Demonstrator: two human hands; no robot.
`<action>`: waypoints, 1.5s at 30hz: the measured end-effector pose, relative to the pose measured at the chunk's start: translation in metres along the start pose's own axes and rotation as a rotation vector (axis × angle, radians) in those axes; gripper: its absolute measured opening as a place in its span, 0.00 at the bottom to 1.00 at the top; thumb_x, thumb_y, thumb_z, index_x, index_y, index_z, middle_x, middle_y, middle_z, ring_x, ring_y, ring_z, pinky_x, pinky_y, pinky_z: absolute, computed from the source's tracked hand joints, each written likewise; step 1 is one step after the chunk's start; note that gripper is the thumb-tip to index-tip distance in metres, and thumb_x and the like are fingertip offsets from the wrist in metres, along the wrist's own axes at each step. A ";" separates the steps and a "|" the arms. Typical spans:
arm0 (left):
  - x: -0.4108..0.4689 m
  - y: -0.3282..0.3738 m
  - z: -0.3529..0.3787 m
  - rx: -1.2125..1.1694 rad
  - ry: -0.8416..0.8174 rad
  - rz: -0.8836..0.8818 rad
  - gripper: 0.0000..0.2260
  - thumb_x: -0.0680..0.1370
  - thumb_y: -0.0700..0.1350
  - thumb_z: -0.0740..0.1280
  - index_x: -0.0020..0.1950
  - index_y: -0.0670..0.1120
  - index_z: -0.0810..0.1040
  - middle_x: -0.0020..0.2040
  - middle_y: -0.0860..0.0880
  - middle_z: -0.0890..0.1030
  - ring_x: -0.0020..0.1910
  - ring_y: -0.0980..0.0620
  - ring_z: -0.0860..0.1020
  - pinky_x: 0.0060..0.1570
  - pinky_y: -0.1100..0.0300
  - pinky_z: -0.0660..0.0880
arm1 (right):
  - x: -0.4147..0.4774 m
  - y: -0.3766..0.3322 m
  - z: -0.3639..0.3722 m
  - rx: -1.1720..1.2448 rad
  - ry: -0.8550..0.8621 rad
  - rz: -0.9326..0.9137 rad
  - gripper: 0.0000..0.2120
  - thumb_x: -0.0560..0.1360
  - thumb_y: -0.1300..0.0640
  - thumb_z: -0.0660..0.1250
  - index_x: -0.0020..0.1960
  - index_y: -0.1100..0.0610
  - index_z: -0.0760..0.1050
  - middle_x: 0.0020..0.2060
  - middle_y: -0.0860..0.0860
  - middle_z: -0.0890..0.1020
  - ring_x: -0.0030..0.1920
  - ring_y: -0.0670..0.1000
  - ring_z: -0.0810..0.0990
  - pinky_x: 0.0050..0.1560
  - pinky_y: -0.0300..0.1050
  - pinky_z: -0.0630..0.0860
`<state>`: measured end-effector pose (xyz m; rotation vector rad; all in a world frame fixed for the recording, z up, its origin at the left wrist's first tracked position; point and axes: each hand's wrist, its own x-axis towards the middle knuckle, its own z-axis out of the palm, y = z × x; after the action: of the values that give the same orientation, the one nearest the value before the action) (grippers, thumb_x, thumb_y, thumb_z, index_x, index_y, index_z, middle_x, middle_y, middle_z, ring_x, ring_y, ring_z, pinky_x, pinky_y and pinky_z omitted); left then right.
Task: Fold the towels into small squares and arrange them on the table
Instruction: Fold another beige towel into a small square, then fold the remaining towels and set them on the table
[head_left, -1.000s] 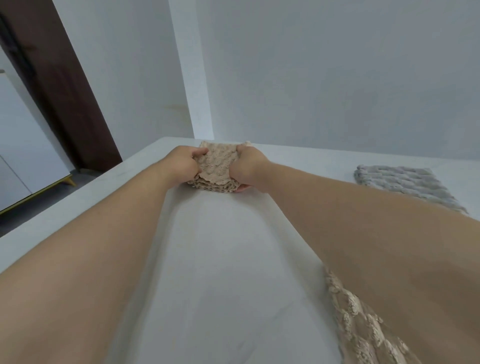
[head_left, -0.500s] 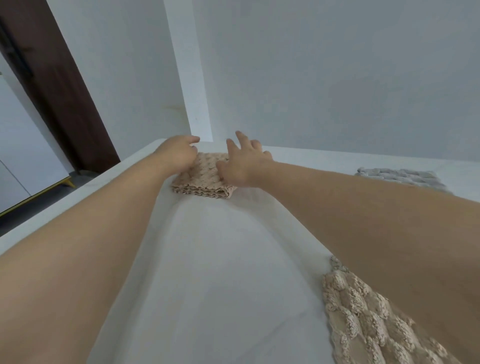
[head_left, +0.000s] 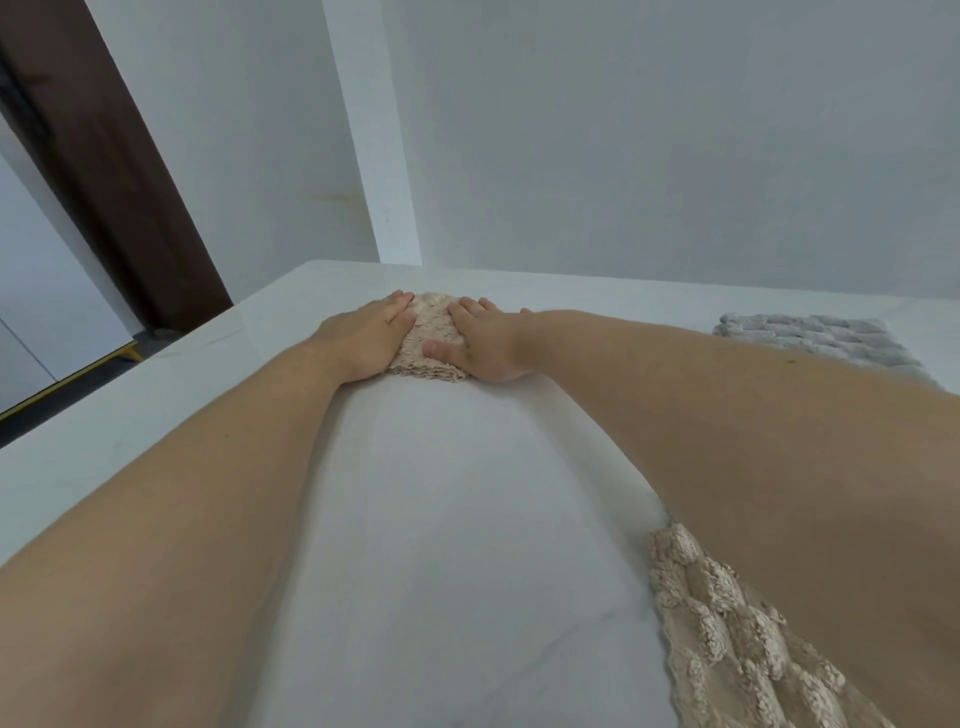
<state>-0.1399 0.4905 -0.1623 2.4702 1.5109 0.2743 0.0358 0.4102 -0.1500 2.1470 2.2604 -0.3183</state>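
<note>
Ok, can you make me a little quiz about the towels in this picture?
1. True or false: the left hand and the right hand both press flat on the folded beige towel.
2. What colour is the far-right towel on the table? A grey, B red, C green.
3. How many towels show in all?
Key: 1 true; 2 A; 3 three, counting the near beige towel at the bottom right.
</note>
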 end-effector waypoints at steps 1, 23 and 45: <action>-0.001 0.001 0.000 0.023 -0.002 -0.003 0.24 0.86 0.56 0.47 0.82 0.55 0.54 0.82 0.56 0.54 0.81 0.54 0.55 0.77 0.55 0.51 | -0.001 0.001 0.002 0.007 0.011 -0.005 0.42 0.80 0.30 0.45 0.83 0.56 0.40 0.83 0.50 0.45 0.82 0.52 0.43 0.78 0.65 0.45; -0.216 0.144 -0.016 -0.178 0.121 0.095 0.23 0.86 0.55 0.50 0.75 0.44 0.68 0.76 0.46 0.70 0.75 0.45 0.67 0.73 0.50 0.64 | -0.266 0.015 -0.037 0.295 0.231 0.055 0.22 0.86 0.48 0.52 0.70 0.61 0.73 0.67 0.57 0.79 0.67 0.59 0.74 0.67 0.53 0.71; -0.318 0.295 0.046 -0.128 0.102 0.077 0.19 0.83 0.48 0.57 0.73 0.44 0.73 0.75 0.45 0.71 0.73 0.45 0.69 0.71 0.51 0.66 | -0.493 0.112 0.036 0.602 0.565 0.514 0.20 0.82 0.50 0.60 0.74 0.47 0.73 0.60 0.51 0.84 0.43 0.48 0.83 0.53 0.40 0.73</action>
<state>-0.0195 0.0722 -0.1320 2.4494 1.3902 0.5027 0.1722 -0.0772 -0.1296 3.3960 1.8388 -0.4661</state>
